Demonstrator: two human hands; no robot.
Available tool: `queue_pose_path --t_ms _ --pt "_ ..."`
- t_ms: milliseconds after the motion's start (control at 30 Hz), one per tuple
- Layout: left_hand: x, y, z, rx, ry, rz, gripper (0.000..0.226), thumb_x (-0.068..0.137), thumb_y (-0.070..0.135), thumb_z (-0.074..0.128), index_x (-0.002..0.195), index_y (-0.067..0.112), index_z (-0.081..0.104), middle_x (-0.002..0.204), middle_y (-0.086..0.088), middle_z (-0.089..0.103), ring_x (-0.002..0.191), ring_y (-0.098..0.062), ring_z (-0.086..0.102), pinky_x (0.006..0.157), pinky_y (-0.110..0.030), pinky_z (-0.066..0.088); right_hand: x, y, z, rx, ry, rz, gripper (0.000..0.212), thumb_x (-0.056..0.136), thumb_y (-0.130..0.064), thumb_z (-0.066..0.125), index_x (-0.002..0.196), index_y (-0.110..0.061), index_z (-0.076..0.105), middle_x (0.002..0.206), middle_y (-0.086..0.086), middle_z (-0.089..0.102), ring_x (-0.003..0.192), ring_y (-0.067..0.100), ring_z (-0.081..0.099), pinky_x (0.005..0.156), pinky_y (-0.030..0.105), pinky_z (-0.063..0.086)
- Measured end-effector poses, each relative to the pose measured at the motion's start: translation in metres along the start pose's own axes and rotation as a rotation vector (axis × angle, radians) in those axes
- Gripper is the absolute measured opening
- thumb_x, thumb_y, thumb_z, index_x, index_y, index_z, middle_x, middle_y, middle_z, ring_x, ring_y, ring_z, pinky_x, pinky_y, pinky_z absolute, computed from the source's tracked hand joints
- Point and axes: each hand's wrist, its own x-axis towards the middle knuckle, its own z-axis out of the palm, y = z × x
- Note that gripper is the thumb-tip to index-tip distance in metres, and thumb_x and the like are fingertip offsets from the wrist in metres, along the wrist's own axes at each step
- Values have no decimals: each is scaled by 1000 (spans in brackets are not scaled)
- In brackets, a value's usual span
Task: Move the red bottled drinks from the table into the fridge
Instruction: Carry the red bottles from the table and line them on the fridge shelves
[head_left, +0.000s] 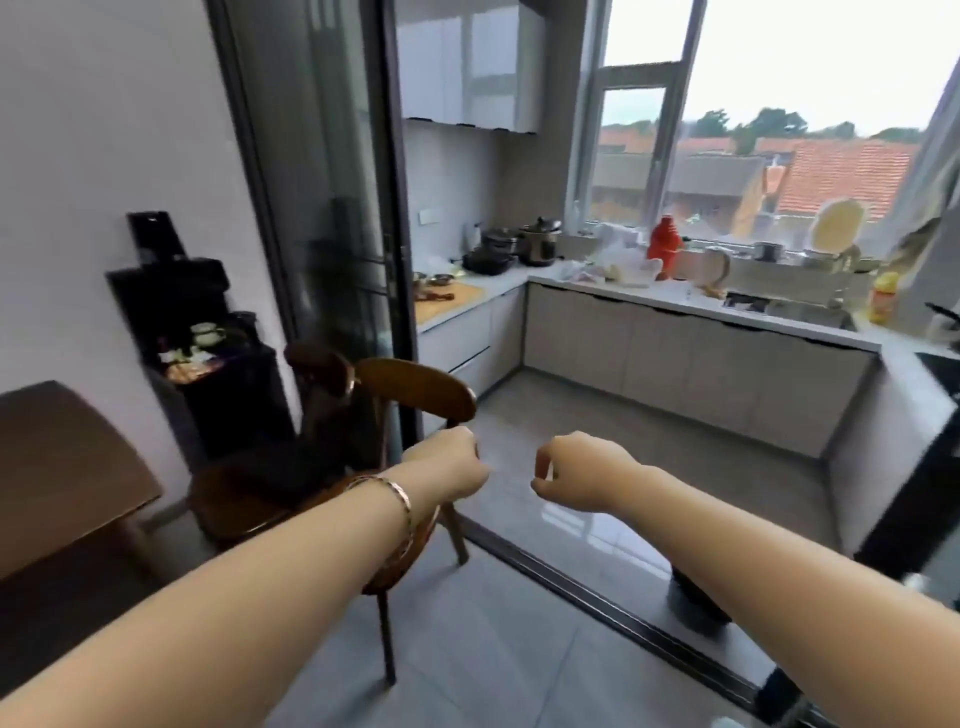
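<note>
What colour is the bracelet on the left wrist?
Rose-gold bracelet, clearest in the head view.

We hold both bare forearms stretched out ahead of us, angled in toward each other so that the hands nearly meet. Our left hand (451, 464) is curled into a fist with its back toward us and grips nothing; a thin bracelet (397, 501) circles its wrist. Our right hand (569, 475) is near it but apart, wrist bent inward, fingers (541, 460) curled toward the palm, likewise holding nothing.
</note>
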Motion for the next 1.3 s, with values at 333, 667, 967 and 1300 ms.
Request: queue_pose_path --t_ms 333,667,967,1300 --pt "-97 -327 -127 35 191 -471 23 90 25 47 105 16 63 107 -6 64 98 -27 60 82 -33 49 116 -354 31 23 -70 -512 26 89 -32 52 108 -19 64 108 2 63 99 23 60 82 32 50" --pt "-154 -549 -185 -23 368 -824 19 94 25 43 95 20 61 96 -1 65 88 -23 61 73 -28 46 200 -605 67 -34 -124 -849 26 90 -34 49 105 -17 61 108 3 64 98 24 61 80 34 50" --pt "-135 -728 -263 -58 503 -1025 16 96 26 44 99 21 59 97 4 62 82 -13 56 64 -26 41 315 -798 70 -32 -131 -1062 19 91 -28 45 98 -19 60 110 4 64 100 26 61 84 36 51" --pt "-142 -935 -310 -157 618 -1196 20 96 26 47 114 20 54 110 1 60 92 -15 59 74 -28 50 397 -1011 99 -14 -195 -1142 26 92 -26 42 109 -17 61 112 4 64 100 26 60 84 33 47"
